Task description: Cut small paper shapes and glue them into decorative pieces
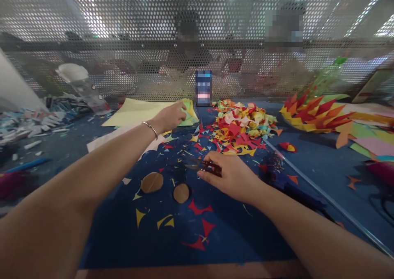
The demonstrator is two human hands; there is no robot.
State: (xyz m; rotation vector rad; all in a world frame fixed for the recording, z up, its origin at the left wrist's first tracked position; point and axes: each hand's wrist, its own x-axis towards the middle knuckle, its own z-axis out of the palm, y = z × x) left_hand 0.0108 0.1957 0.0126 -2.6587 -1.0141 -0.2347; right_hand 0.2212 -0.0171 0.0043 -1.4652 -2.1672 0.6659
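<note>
At the far middle of the table, my left hand (pixel 172 117) reaches to a small stack of green and yellow paper (pixel 189 115). Its fingers are curled down and pinch at the green sheet; the fingertips are partly hidden. My right hand (pixel 232 174) holds a pair of thread snips (pixel 211 168) with dark red handles, blades apart and pointing left over the table. Below the blades lie two roundish cardboard discs, a larger one (pixel 152 182) and a smaller one (pixel 181 193). Red and yellow paper scraps (pixel 207 227) are scattered around them.
A heap of coloured paper pieces (pixel 243 125) lies right of centre, with a spiky paper ring (pixel 317 117) beyond. A phone (pixel 203 88) stands upright against the perforated metal screen (pixel 135 65). A blue glue gun (pixel 292 186) and a clear rod (pixel 323 195) lie at right.
</note>
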